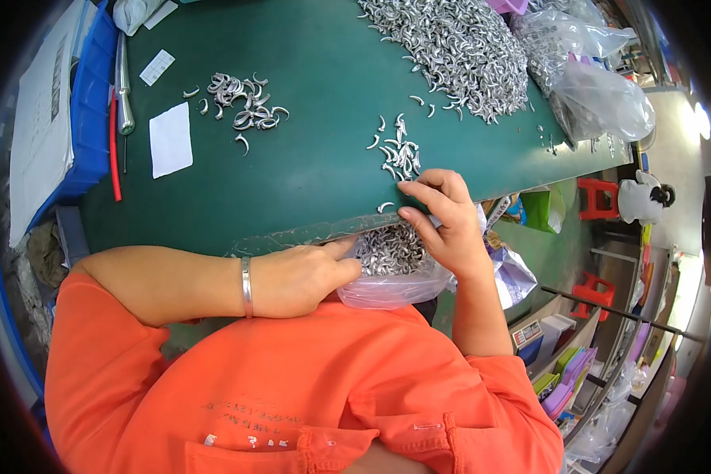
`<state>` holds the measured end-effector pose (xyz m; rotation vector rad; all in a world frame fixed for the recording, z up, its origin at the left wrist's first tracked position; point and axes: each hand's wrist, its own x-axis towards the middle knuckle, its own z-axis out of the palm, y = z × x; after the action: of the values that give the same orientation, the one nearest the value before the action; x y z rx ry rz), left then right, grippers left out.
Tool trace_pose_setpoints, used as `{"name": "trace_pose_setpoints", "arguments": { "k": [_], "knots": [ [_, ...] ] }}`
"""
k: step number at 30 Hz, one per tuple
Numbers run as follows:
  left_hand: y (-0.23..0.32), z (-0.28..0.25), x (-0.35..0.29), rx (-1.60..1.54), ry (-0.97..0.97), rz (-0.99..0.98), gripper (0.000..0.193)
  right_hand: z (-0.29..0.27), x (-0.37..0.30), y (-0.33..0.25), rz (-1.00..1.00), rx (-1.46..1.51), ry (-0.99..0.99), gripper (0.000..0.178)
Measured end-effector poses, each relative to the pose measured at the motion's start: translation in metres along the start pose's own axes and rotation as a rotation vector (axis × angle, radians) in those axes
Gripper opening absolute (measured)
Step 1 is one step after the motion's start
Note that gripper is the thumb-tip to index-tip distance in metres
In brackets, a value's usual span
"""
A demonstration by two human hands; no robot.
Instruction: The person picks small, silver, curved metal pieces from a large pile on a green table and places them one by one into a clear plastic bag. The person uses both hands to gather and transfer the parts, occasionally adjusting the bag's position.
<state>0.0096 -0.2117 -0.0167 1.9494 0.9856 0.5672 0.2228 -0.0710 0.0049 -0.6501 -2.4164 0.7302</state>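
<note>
L forearm (pixel 174 283) lies crosswise, L hand (pixel 299 278) back-up, pointing R. R forearm (pixel 482 312) points fwd; R hand (pixel 452 217) bent inward, thumb (pixel 423 227) & index (pixel 423 195) slightly apart.

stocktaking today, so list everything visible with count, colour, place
flat worktop: one, green, upper middle
large heap of curved metal pieces: one, silver, worktop's right
smaller heap: one, silver, worktop's left
loose cluster: one, silver, worktop's near edge
filled plastic container: one, translucent, at near edge
rectangular paper slips: at least two, white, worktop's left
plastic bin: one, blue, far left
plastic stools: two, red, right background
plastic bags: several, clear, upper right
other person: one, white top, right background
shirt: one, orange, bottom
left hand: one, bare, at container
right hand: one, bare, by cluster
</note>
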Motion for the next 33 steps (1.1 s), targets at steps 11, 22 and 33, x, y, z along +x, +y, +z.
{"name": "trace_pose_setpoints", "arguments": {
  "k": [11, 22, 33],
  "knots": [
    [-0.004, 0.005, -0.003, 0.036, 0.087, 0.046, 0.018, -0.001, 0.009, 0.011, 0.126, 0.170, 0.051, 0.012],
    [-0.003, -0.001, 0.006, -0.024, -0.117, -0.029, 0.021, 0.018, 0.227, -0.049, 0.413, 1.030, -0.171, 0.030],
    [-0.006, 0.006, 0.003, 0.055, -0.079, -0.013, 0.026, -0.010, 0.090, -0.004, -0.141, 0.208, -0.403, 0.040]
  ]
}}
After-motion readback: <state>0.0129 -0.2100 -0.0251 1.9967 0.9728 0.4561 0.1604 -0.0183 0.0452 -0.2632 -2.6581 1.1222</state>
